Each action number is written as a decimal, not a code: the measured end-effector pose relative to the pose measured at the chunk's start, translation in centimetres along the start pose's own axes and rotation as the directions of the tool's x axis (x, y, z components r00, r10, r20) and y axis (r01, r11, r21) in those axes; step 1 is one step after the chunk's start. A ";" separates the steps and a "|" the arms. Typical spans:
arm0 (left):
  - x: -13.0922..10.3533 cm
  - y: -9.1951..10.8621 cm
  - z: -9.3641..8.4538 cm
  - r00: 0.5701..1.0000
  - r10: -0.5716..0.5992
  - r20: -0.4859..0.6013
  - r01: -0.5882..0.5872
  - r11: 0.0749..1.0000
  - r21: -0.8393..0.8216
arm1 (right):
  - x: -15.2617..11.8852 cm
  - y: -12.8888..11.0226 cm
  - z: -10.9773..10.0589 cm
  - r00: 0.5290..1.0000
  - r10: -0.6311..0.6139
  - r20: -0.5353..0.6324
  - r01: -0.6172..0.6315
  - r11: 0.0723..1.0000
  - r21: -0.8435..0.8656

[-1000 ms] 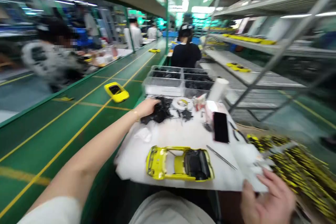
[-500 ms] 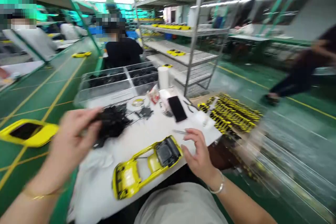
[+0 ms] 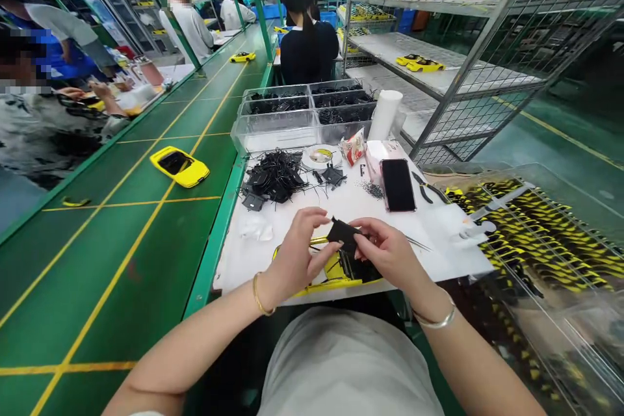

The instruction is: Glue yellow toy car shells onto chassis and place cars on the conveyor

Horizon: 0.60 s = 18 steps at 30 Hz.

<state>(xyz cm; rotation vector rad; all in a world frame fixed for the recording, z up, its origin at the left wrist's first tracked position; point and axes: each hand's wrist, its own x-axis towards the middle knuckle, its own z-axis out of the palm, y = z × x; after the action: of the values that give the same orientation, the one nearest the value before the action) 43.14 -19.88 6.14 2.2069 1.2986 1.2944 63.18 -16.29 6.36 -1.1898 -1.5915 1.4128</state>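
Observation:
A thin black plastic part is held up between my two hands. My right hand pinches its right side between thumb and fingers. At its left edge, the thumb and fingertips of my left hand grip it. Just below, a yellow toy car body with a black section at its right end lies on the white work surface, partly hidden by both hands. Metal tweezers stick out beyond my right hand; whether they are held or lying down, I cannot tell. A heap of similar black parts lies beyond my left hand.
Behind the heap stands a divided clear bin of black parts. A phone, pliers and tape roll lie around. A green conveyor with a yellow car runs left. Yellow-black parts fill the right. Co-workers sit ahead and left.
My left hand has come from the black heap to the car body, bringing a black part. My right hand has joined it on that part. The view has turned left.

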 end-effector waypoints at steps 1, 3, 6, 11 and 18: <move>-0.4 0.3 0.3 0.995 0.100 -0.002 -0.099 0.990 0.104 | 0.0 0.2 0.2 0.999 -0.005 -0.042 0.006 1.000 0.024; -1.1 0.7 0.8 0.967 0.247 0.064 -0.255 0.920 0.298 | 0.0 0.5 0.7 0.996 -0.012 -0.083 0.021 0.994 0.104; -1.8 0.6 1.4 0.923 0.350 0.159 -0.382 0.796 0.470 | 0.0 0.6 1.5 0.995 -0.021 -0.101 0.040 0.982 0.187; -1.3 -1.0 -0.5 0.841 0.477 0.256 -0.541 0.752 0.376 | -1.3 0.9 1.3 0.999 -0.033 0.007 0.031 0.977 0.210; -0.9 -4.2 -3.5 0.606 0.541 0.584 -0.728 0.673 0.131 | -3.2 5.6 -2.0 0.929 -0.258 -0.267 0.180 0.942 -0.283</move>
<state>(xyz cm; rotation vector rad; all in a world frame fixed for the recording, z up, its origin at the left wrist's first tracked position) 37.83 -18.93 5.03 3.1813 0.5375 0.5363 67.18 -18.70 1.41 -1.2566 -1.6597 0.8553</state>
